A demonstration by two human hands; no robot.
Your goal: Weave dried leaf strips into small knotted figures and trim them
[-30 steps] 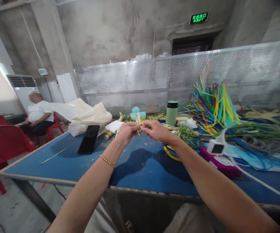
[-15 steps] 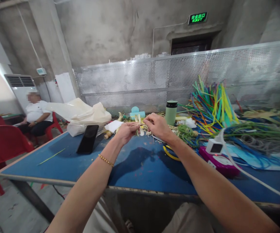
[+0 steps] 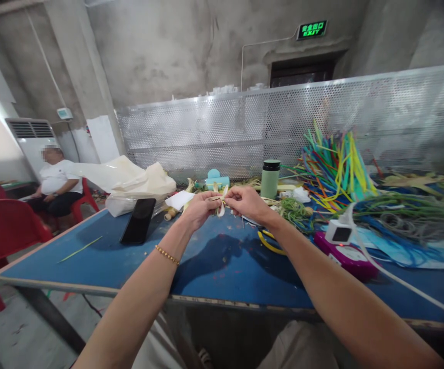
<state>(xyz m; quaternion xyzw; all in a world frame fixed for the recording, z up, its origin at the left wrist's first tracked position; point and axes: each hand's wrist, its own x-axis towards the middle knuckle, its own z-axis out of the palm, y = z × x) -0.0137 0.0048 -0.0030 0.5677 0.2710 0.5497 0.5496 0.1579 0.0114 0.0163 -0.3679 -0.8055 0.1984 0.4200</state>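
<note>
Both hands are raised above the blue table (image 3: 102, 256), fingertips meeting. My left hand (image 3: 199, 209) is closed, pinching a small pale leaf-strip piece (image 3: 221, 200) with loops sticking out. My right hand (image 3: 247, 202) is closed too, pinching the same piece from the right. A gold bead bracelet (image 3: 167, 254) circles my left wrist. The piece hangs in the air between the two hands.
A black phone (image 3: 137, 220) leans by a cream plastic bag (image 3: 133, 182). A green flask (image 3: 270, 179), coloured strips (image 3: 335, 164), green strands (image 3: 399, 210), a pink device (image 3: 347, 253) with a white charger (image 3: 339, 233) and a yellow ring (image 3: 270, 243) lie right. A person (image 3: 56, 179) sits at left near red chairs (image 3: 2, 225).
My right hand rose above the piece half a second ago, then came back down to meet the left hand again. The left hand kept its hold throughout.
</note>
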